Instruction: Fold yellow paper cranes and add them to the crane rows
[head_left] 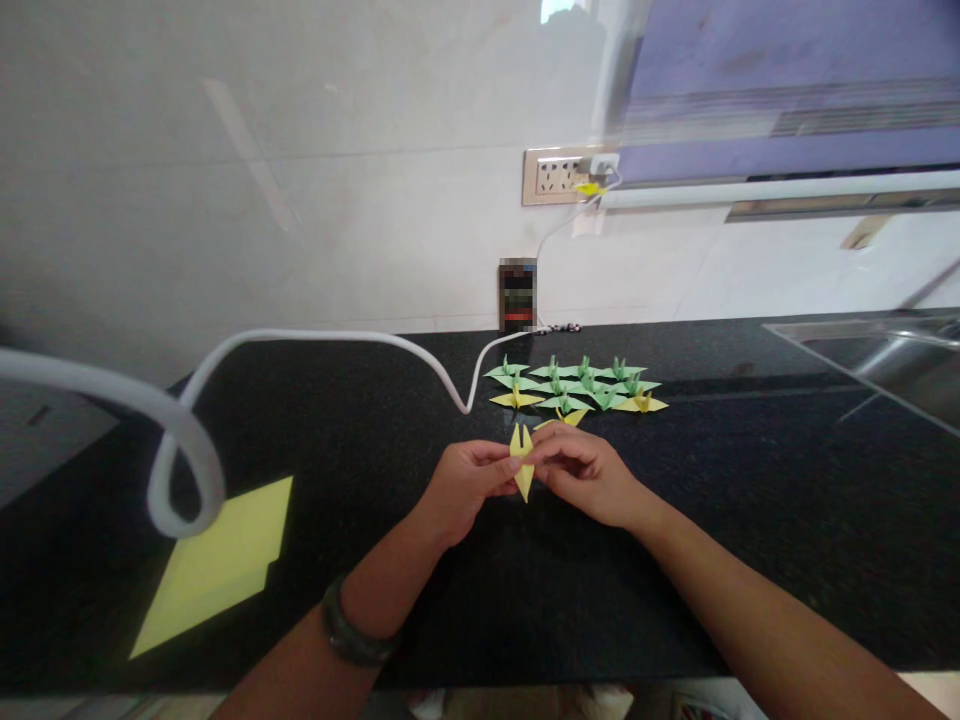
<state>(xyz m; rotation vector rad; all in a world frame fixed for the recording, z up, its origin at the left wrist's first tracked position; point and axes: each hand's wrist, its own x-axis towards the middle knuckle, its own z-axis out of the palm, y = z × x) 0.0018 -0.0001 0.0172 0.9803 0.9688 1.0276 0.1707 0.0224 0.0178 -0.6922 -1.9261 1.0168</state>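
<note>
A partly folded yellow origami crane [523, 478] is upright between my hands, with two narrow points at its top and one point below. My left hand [474, 485] pinches its left side between thumb and fingers. From the right, my right hand [589, 470] has its fingertips closed on the paper's other edge. Just beyond my hands, finished green paper cranes [585, 370] stand in rows, several in all. Yellow paper cranes [516, 398] sit in the nearest row, one of them partly hidden behind my right hand.
Yellow paper sheets [217, 560] lie at left on the black countertop [360, 420]. A thick white cable [330, 336] loops over them and runs to the back. A phone-like device [517, 295] leans on the wall below a socket [559, 175]. A metal sink [900, 360] is at far right.
</note>
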